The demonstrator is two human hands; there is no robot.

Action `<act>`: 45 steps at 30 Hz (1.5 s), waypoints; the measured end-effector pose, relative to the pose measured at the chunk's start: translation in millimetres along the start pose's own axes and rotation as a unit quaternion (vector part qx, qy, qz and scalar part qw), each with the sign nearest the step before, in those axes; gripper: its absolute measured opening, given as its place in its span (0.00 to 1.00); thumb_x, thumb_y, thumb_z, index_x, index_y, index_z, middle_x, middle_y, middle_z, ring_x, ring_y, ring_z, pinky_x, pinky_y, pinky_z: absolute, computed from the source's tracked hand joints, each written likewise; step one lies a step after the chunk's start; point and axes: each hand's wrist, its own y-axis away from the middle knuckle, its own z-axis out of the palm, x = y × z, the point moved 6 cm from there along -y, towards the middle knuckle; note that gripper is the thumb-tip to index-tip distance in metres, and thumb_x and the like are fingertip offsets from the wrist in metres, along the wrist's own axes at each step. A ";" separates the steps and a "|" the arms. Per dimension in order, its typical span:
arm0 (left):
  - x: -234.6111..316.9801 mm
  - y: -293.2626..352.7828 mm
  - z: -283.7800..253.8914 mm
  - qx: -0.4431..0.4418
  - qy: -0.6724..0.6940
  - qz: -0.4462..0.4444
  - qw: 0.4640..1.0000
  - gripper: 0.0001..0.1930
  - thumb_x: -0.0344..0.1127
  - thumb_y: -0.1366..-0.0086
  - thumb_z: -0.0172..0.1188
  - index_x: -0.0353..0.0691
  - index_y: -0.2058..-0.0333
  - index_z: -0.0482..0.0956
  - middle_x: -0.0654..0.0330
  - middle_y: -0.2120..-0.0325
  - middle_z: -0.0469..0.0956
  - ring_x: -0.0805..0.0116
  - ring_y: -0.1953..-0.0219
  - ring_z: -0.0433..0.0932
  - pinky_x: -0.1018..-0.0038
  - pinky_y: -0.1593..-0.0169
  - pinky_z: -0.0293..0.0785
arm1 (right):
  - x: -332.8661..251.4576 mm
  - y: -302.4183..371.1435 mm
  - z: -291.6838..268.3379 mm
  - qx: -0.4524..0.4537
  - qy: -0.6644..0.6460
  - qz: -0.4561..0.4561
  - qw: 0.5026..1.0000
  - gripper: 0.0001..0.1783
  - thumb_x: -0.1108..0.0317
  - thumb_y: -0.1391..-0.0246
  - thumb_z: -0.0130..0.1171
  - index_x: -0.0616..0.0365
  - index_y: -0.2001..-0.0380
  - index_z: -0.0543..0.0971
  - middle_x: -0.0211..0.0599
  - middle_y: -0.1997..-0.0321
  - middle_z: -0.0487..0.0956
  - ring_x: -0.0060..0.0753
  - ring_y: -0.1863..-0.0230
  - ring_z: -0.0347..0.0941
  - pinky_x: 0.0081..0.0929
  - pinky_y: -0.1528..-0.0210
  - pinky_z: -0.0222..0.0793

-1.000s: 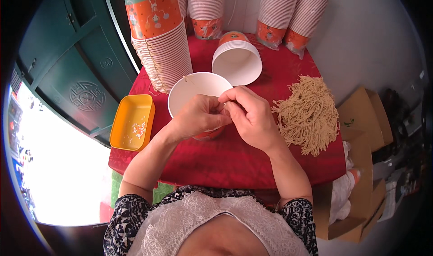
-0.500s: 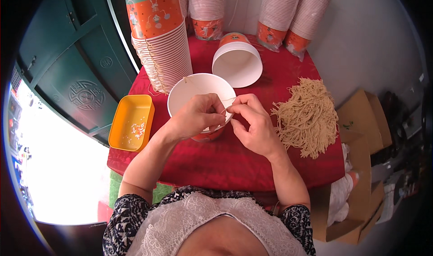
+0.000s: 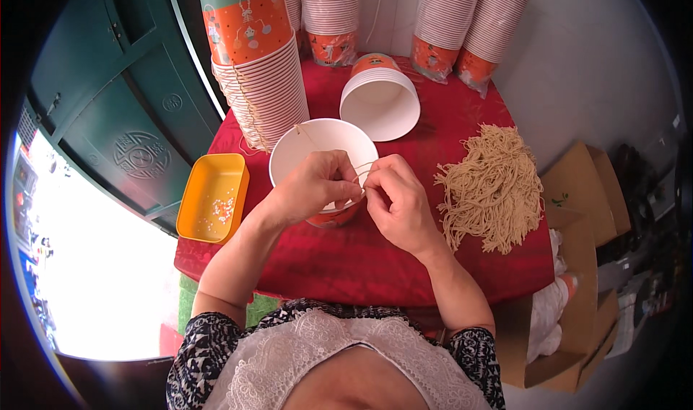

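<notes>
In front of me a white-lined paper bucket (image 3: 287, 154) stands upright, its orange lower wall showing below the rim. A thin beige cord (image 3: 366, 165) loops up between my hands at the bucket's right rim. My left hand (image 3: 315, 186) reaches over the opening, thumb and fingers pinched on the cord. Pressed close beside it, my right hand (image 3: 398, 202) also pinches the cord, fingers curled. The fingers hide the exact spot where the cord meets the rim. Another bit of cord hangs at the far rim.
Left stands a yellow tray (image 3: 189, 206) with small white and orange bits. Behind it rises a tall bucket stack (image 3: 261, 85) with cords hanging down. Nested buckets (image 3: 380, 107) lie tipped behind. A cord heap (image 3: 494, 190) lies right; cardboard boxes (image 3: 577, 265) stand beyond the red-covered table (image 3: 375, 265).
My right hand's fingers have curled in and drawn closer to my left fingertips. The cord loop between the hands shows more openly. My left hand has hardly moved.
</notes>
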 end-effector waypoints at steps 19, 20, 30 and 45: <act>-0.5 1.4 0.0 0.034 -0.038 0.004 0.999 0.05 0.25 0.44 0.64 0.35 0.72 0.75 0.63 0.77 0.78 0.76 0.74 0.74 0.76 0.70 0.70 | 6.1 3.1 0.3 0.013 0.053 -0.037 0.998 0.07 0.81 0.52 0.61 0.66 0.67 0.78 0.41 0.64 0.72 0.42 0.62 0.71 0.36 0.60 0.70; -5.1 0.7 1.3 0.034 -0.037 0.003 0.999 0.05 0.25 0.44 0.64 0.35 0.72 0.75 0.63 0.77 0.78 0.76 0.74 0.74 0.76 0.70 0.70 | 6.1 3.1 0.4 0.014 0.060 -0.042 0.997 0.06 0.81 0.52 0.61 0.66 0.68 0.78 0.41 0.64 0.71 0.42 0.62 0.71 0.36 0.60 0.70; 16.9 16.5 13.7 0.208 -0.309 0.185 0.909 0.06 0.21 0.45 0.62 0.35 0.69 0.75 0.54 0.75 0.78 0.60 0.73 0.79 0.69 0.68 0.75 | 13.0 4.7 3.8 0.007 0.034 -0.013 0.999 0.05 0.81 0.52 0.61 0.66 0.69 0.78 0.40 0.66 0.70 0.42 0.63 0.70 0.36 0.62 0.69; 14.5 22.5 10.5 0.174 -0.252 0.188 0.933 0.05 0.22 0.43 0.64 0.33 0.68 0.77 0.57 0.74 0.79 0.69 0.72 0.78 0.74 0.68 0.73 | 12.1 7.3 6.6 -0.034 -0.082 0.047 0.995 0.09 0.83 0.50 0.59 0.68 0.63 0.76 0.42 0.62 0.69 0.41 0.61 0.70 0.33 0.59 0.70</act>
